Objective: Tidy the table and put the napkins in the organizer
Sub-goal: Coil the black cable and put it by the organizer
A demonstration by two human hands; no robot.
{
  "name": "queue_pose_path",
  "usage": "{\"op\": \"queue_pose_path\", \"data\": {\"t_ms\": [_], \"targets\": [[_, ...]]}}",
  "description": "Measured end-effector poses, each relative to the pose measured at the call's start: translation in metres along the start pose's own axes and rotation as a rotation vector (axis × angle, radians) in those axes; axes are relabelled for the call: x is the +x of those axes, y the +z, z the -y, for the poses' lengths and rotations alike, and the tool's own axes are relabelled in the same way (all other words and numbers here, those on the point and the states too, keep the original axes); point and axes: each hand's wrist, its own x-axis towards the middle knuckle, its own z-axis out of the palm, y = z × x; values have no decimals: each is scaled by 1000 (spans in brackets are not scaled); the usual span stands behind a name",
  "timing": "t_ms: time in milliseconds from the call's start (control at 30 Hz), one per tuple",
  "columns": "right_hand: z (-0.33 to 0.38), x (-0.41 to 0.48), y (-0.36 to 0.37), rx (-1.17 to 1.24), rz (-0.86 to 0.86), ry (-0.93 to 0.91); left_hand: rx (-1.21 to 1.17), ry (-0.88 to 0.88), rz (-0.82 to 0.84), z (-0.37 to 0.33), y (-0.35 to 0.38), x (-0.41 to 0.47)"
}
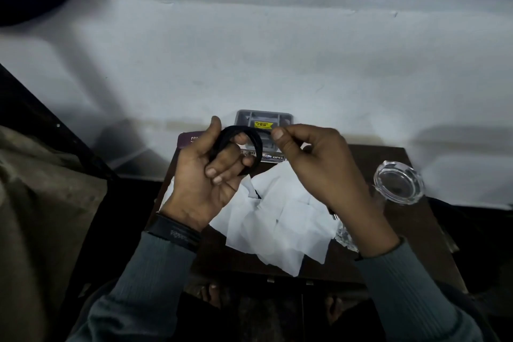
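Note:
Several white napkins (280,219) lie loose and overlapping on a small dark wooden table (410,219). A grey plastic organizer (249,116) with a yellow price sticker stands at the table's far edge, partly hidden by my hands. My left hand (200,180) holds a black coiled cord (256,147) looped around its fingers, above the napkins. My right hand (313,161) pinches the other end of that cord between thumb and forefinger, just in front of the organizer.
A clear glass ashtray (398,182) sits at the table's right edge. A purple booklet (187,139) lies under my left hand at the far left corner. A white sheet-covered bed (249,58) stretches beyond the table. Something shiny (344,236) lies beneath my right wrist.

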Motion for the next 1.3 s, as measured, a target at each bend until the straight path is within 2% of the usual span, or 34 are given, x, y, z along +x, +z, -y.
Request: {"op": "queue_pose_path", "data": {"t_ms": [167,267,367,500,567,633,733,800,867,967,1033,1133,1200,1300], "targets": [[-5,3,2,-38,-44,25,70,-144,133,-5,-3,-7],[-7,4,-1,-44,15,65,-7,-38,117,-5,-5,-5],[-4,-1,-1,-83,184,15,-71,155,44,-7,-10,1],[2,-6,0,-201,351,-137,155,347,-152,-3,-11,8],[6,-8,1,-259,333,-219,274,353,-163,1,-7,8],[10,-9,1,-195,255,-291,457,344,-189,5,-3,6],[11,-9,-3,-83,200,-291,782,380,-195,11,-1,2],[11,-9,-4,-62,239,-283,915,409,-173,15,2,0],[12,-11,0,-5,278,-283,974,393,-177,16,6,-2],[11,-11,6,10,142,-316,883,328,-240,16,6,-4],[7,-8,5,-2,86,-277,831,255,-269,15,5,-4],[1,-5,-1,84,294,-114,782,177,-201,17,6,-3],[-4,-5,0,188,389,10,736,121,-222,17,4,-1],[-10,-4,2,173,321,75,797,127,-328,17,-3,0]]}}
